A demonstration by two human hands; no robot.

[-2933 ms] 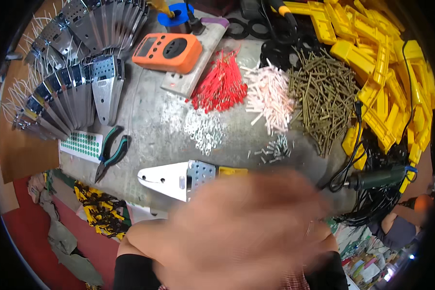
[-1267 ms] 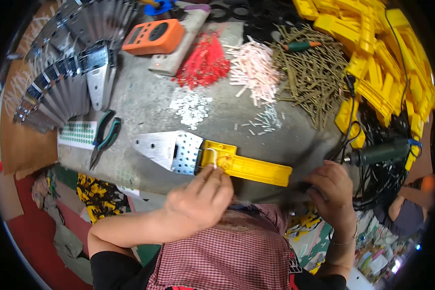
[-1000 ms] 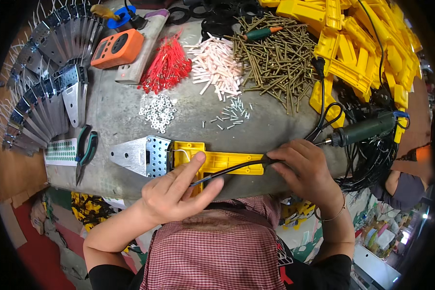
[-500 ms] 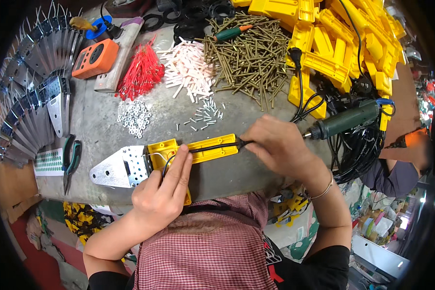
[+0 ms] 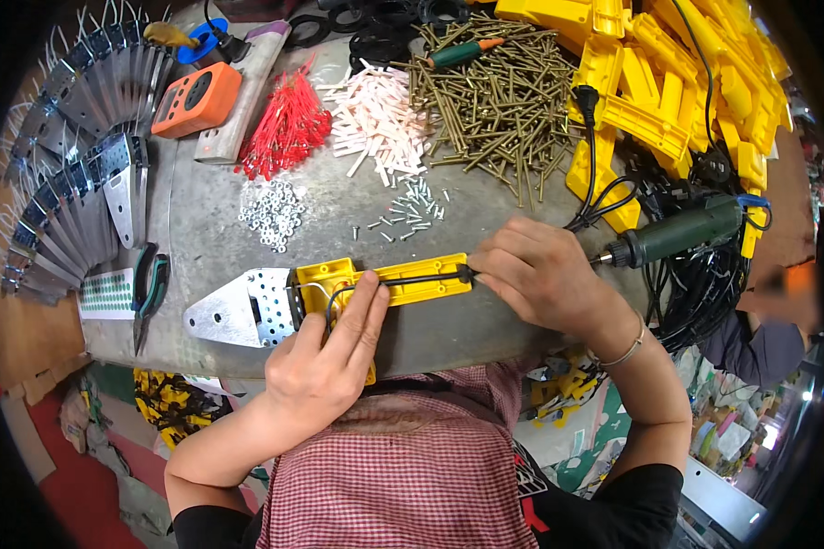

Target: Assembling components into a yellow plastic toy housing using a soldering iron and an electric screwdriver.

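Note:
A yellow plastic handle shell (image 5: 421,291) lies open-side up near the bench's front edge, joined to a silver perforated metal plate (image 5: 238,311) with a tapered left end. A black cable (image 5: 423,277) runs along its channel, and a thin white wire shows by the plate. My left hand (image 5: 319,366) grips the shell near its wide end, index and middle fingers pressed together across the cable; its thumb is mostly hidden. At the shell's narrow right end, my right hand (image 5: 542,274) pinches the cable by its black sleeve, which the fingertips partly cover.
Beyond lie nuts (image 5: 272,215), small screws (image 5: 414,209), red-sleeved parts (image 5: 288,123), white tubes (image 5: 380,119) and long brass-coloured screws (image 5: 494,114). A green electric screwdriver (image 5: 677,233) and yellow shells (image 5: 650,82) sit right. Pliers (image 5: 148,291) and metal plates (image 5: 55,220) lie left. Another person's arm (image 5: 755,346) shows far right.
The whole scene has shifted slightly right in the picture, hands and bench together. Both hands keep their hold, with the left fingers still across the cable.

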